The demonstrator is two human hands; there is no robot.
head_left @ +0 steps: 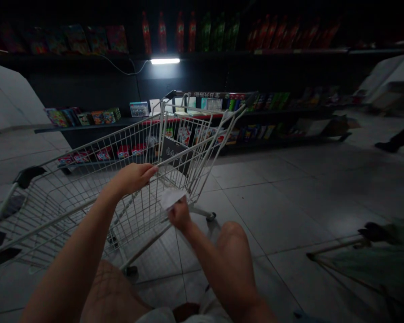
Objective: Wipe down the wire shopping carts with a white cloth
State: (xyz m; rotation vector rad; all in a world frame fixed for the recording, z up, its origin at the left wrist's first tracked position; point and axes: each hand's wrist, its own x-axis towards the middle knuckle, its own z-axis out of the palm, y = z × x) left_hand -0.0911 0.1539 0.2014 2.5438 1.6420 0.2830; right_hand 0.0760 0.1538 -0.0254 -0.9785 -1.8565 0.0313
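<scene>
Dark store shelving (202,56) runs behind the shopping cart (101,140), w/ red & green bottles (161,33) on top, a strip light (164,61) under that shelf, and bright packets (87,117) lower down. Pale floor tiles (283,215) spread under & right of the cart. Further right of it, another person's hand (373,232) sits on a 2nd wire cart (336,253), and a leg w/ a black shoe (387,146) passes well beyond; can't tell if both belong to one person. The cart itself is pale wire, likely stiff & fairly light, and should roll easily on its small castors (210,216); best hold = a solid rail, not the thin mesh. A black plastic sign (173,154) hangs at its far end. L hand (133,178) is wrapped closed round a wire near that sign. R hand (179,214) is in a narrow grip on a white paper slip (171,198), just by the cart's far end. Slip looks thin, soft & v. light, so it'd crease easily; best pinched firmly at an edge.
</scene>
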